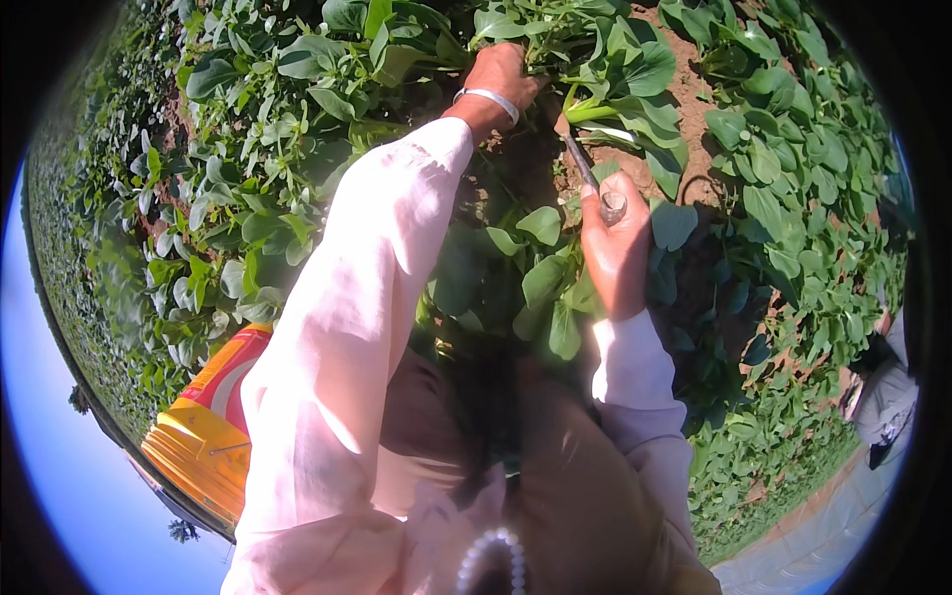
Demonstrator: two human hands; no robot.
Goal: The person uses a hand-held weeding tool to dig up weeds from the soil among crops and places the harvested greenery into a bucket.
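My left hand, with a white bangle at the wrist, reaches in among leafy greens at the far side. Its fingers curl down low by the stems; what they hold is hidden by the hand and leaves. In my right hand is a small hand tool with a round wooden handle end and a thin dark metal shaft. The shaft slants away toward the soil, and its tip is close to a leafy green plant with pale stalks that leans to the right.
A yellow and red bucket stands tilted in view at the left. More greens grow between my arms, and dense rows run along the right beside bare reddish soil. Another person is at the far right edge.
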